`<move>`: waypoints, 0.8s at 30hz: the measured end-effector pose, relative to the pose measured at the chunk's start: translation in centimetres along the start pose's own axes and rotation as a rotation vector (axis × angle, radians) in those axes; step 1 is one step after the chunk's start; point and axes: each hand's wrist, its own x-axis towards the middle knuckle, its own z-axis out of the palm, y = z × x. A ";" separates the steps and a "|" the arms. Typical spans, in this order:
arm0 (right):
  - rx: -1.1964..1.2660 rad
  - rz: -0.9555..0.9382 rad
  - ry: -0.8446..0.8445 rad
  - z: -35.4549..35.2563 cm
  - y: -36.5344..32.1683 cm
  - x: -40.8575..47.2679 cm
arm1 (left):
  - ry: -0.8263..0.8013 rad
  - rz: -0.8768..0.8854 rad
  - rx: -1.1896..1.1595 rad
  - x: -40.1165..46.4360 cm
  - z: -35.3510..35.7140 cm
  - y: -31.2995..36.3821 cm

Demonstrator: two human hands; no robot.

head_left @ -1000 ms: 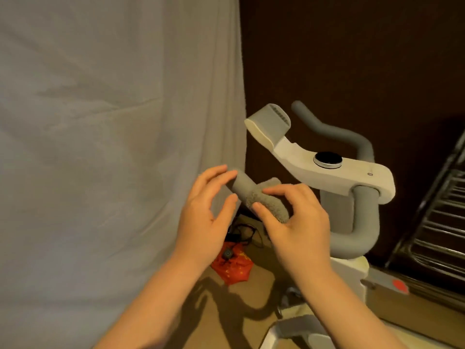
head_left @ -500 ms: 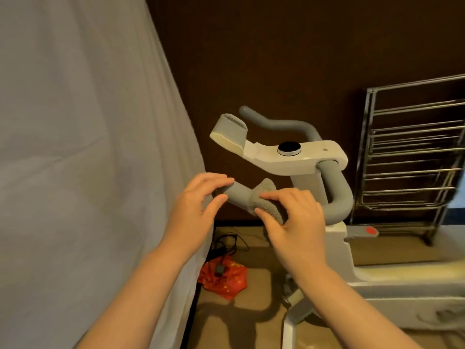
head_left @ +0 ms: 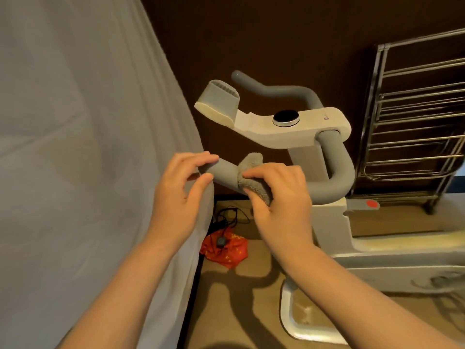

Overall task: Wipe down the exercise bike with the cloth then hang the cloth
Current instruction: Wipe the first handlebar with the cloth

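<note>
While the view has swung right over the last second, bringing the metal drying rack into sight well beyond the right hand, the hands themselves have barely shifted on the bike.

Right hand: fingers and thumb curled round the grey cloth, which is wrapped over the near handlebar grip of the exercise bike. Cloth sits between the right fingers and the grip, bunched, one corner standing up above the knuckles. Compared with the earlier frames, the cloth stays at about the same spot on the grip, so little wiping travel is recorded.

Left hand: just beside the right, at the free end of the same grip. Fingertips touch the end from above, thumb below it; fingers loosely bent, not wrapped round. A second ago this hand was held off the tip; now it rests on it. Judgement: it is steadying the bar.

Meaning for the task: wipe is under way on one handlebar arm only. Console with round dial, beyond the right hand, and the white frame below it look untouched by the cloth at this moment; cannot tell if already wiped. Hanging step not yet begun. The rack is a likely hanging place, a guess.

Below the hands on the floor: red pouch with a black cable. Grey sheet hangs beside the left hand.
</note>
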 end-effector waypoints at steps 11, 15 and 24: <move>-0.013 0.082 0.309 0.8 -0.4 -1.0 | -0.041 0.070 -0.067 0.1 -0.2 -1.4; 0.157 0.357 0.482 3.1 -3.4 -2.6 | -0.173 0.147 -0.096 1.5 -1.5 -2.7; 0.872 0.902 0.922 9.5 -8.2 -2.1 | -0.263 0.304 -0.144 2.7 -2.1 -4.2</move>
